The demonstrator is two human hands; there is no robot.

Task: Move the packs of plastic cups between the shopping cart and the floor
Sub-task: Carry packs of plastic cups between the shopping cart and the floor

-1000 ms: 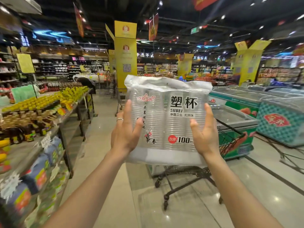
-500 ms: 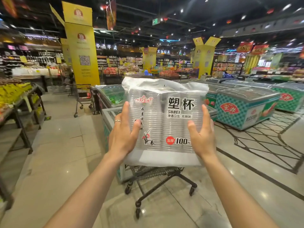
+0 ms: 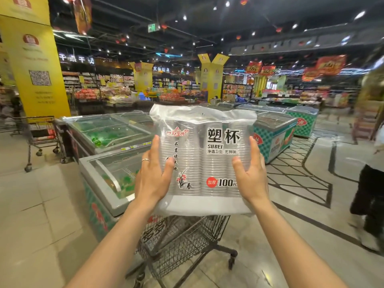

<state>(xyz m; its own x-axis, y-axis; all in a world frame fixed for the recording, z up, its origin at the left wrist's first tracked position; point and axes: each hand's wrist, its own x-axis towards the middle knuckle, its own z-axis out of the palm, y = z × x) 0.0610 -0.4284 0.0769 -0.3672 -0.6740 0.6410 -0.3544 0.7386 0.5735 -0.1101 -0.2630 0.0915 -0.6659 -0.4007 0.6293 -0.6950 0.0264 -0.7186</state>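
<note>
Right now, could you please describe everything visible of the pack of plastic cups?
The clear plastic pack of stacked transparent cups is held upright in the air above the wire shopping cart. Its crinkled film has white bands at top and bottom. The front shows black Chinese characters, "SUBEI", an orchid drawing and "100" beside a red oval. The left hand and right hand hold its sides, thumbs on the front.

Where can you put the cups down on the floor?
Bare floor lies right of the shopping cart, up to the dark floor lines, and left of the chest freezer. Crowded ahead: freezers packed together, and a person at the far right.
</note>
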